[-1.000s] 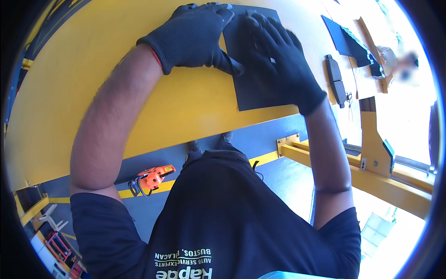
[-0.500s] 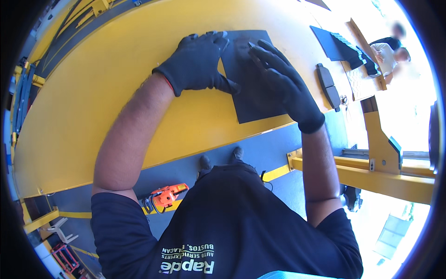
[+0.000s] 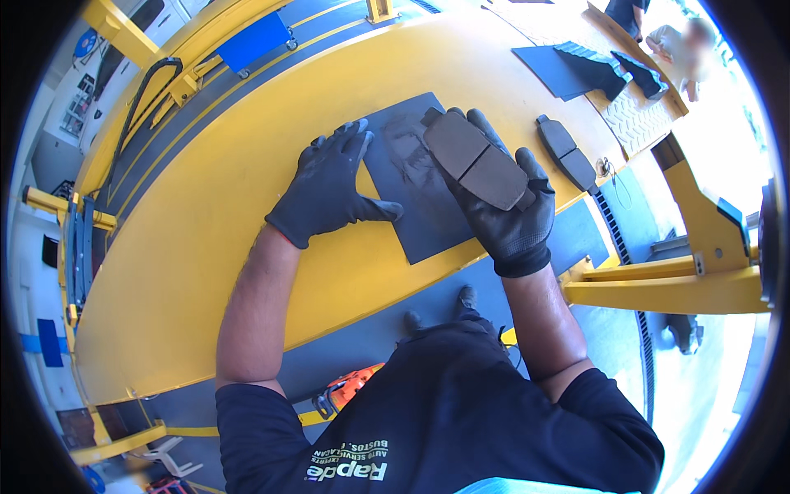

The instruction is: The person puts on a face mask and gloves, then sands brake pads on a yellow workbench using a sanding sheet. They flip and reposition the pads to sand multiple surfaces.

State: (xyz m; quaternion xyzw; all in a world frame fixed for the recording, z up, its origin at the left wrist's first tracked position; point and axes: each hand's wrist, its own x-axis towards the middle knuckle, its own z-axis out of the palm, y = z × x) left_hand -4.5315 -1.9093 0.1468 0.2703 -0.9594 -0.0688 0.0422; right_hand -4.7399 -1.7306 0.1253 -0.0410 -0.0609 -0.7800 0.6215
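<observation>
My right hand (image 3: pixel 520 235) is turned palm up, in a dark work glove, with a brake pad (image 3: pixel 477 160) held in it. The pad's flat brown-grey face, split by a groove, points up at me. Beneath it lies a dark sheet of sandpaper (image 3: pixel 428 235) with smudged, dusty marks on its surface. My left hand (image 3: pixel 325 181), gloved too, rests at the sheet's left edge, fingers spread and thumb over the sheet. A second brake pad (image 3: pixel 566 152) lies on the yellow surface (image 3: pixel 222 272) to the right of my right hand.
Farther right are another dark sheet (image 3: pixel 547 70) and crumpled dark cloth-like pieces (image 3: pixel 597 70). Small metal parts (image 3: pixel 605 167) lie by the second pad. A yellow steel beam (image 3: pixel 666 292) stands at the right. An orange tool (image 3: pixel 350 389) is on the floor. People stand at the far right.
My right hand has turned from palm down over the sandpaper to palm up, bringing the brake pad's face into sight. My left hand stays spread at the sheet's edge. The view has shifted.
</observation>
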